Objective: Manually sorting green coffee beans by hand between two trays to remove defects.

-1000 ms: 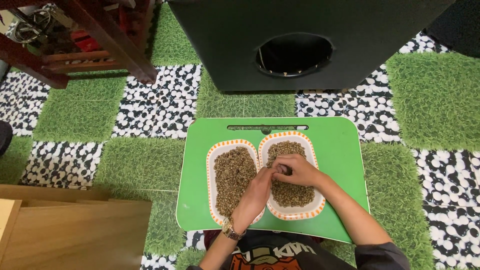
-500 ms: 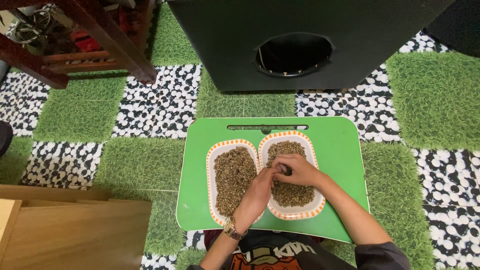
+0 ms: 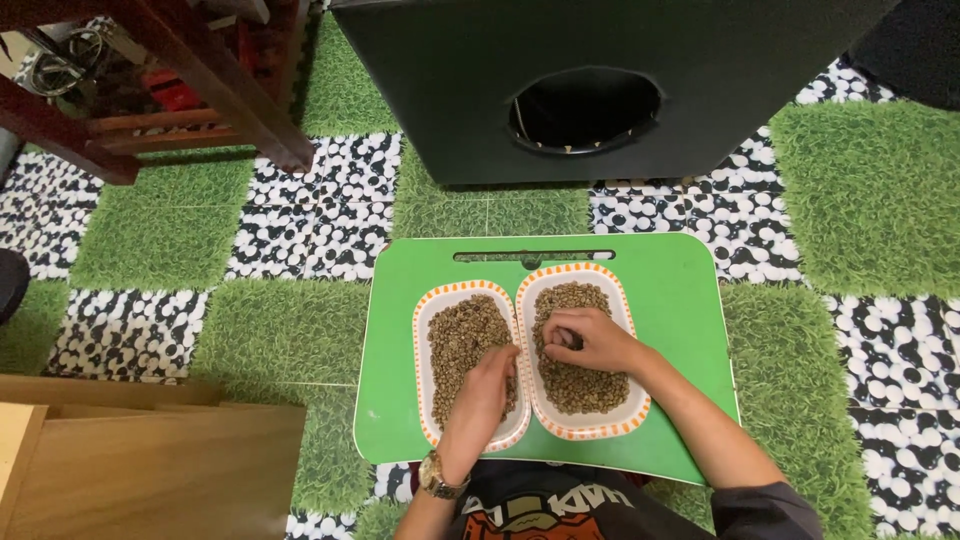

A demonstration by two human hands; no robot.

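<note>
Head view, looking straight down. Green lap bench [image 3: 680,300] with a slot handle along its far edge sits on a floor of grass-pattern and pebble-pattern tiles [image 3: 160,230]. Two white dishes with orange-striped rims lie side by side on it, rims touching, both filled with small brown-green beans. Left hand [image 3: 480,390], gold wristwatch [image 3: 437,477] on the wrist, lies over the left dish [image 3: 425,330], fingertips in the beans near the shared rim. Right hand [image 3: 590,340] is over the right dish [image 3: 625,410], fingers [image 3: 555,330] curled and pinched into the beans. Big black box with a round hole [image 3: 585,110] just beyond the bench. Dark red wooden frame [image 3: 200,80] far left, wooden boards [image 3: 150,470] near left.
</note>
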